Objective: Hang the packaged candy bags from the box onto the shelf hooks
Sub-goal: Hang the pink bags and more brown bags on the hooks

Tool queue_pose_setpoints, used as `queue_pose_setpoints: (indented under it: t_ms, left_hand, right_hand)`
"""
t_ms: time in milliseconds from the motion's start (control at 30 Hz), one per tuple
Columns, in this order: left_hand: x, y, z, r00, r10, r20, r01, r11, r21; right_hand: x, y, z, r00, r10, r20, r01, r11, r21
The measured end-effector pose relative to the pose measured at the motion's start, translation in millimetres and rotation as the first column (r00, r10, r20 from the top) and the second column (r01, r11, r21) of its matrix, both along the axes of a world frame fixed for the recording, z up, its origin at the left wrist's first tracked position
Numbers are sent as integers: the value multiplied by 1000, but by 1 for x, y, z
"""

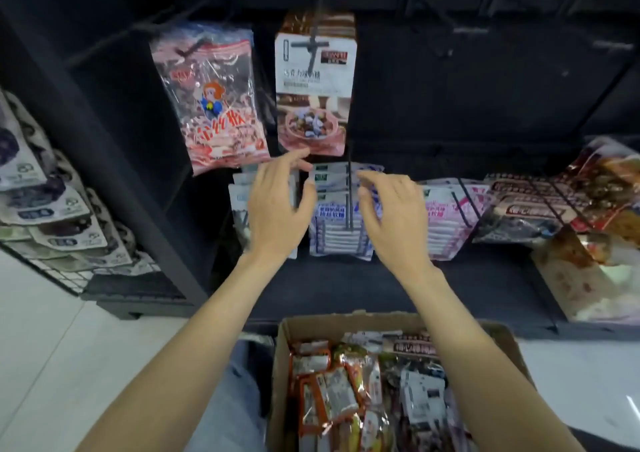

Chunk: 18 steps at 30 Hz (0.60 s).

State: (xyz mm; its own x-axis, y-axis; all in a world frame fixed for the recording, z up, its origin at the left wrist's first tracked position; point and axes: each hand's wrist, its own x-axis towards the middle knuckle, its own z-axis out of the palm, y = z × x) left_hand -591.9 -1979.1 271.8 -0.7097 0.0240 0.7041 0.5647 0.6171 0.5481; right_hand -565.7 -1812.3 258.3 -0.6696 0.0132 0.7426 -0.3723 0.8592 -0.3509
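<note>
A cardboard box [287, 333] at the bottom centre holds several packaged candy bags [346, 392]. On the dark shelf, a stack of blue-and-white bags [337, 236] hangs on a black hook [350, 202]. My left hand [277, 205] hovers with relaxed, spread fingers just left of that stack, in front of another white stack [239, 195]. My right hand [394, 212] hovers with fingers spread just right of the hook, over the stack's edge. Neither hand holds anything. Above hang a red-and-pink bag [214, 105] and a white-and-brown bag [313, 91].
Pink-and-white bags [446, 219] and brown-red bags [540, 205] hang to the right. More bags lie on a wire rack [45, 209] at the left. Empty hooks [429, 11] jut from the upper back panel. White floor lies either side of the box.
</note>
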Motion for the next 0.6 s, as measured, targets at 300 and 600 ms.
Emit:
queue_pose_setpoints:
  t_ms: [300, 600]
  left_hand:
    - [76, -24, -165, 781, 33, 624, 203, 931, -303]
    - [96, -55, -256, 386, 346, 855, 107, 904, -414]
  right_hand:
    - [119, 59, -157, 697, 92, 711, -77, 996, -54]
    - [120, 23, -285, 201, -77, 977, -305, 942, 137]
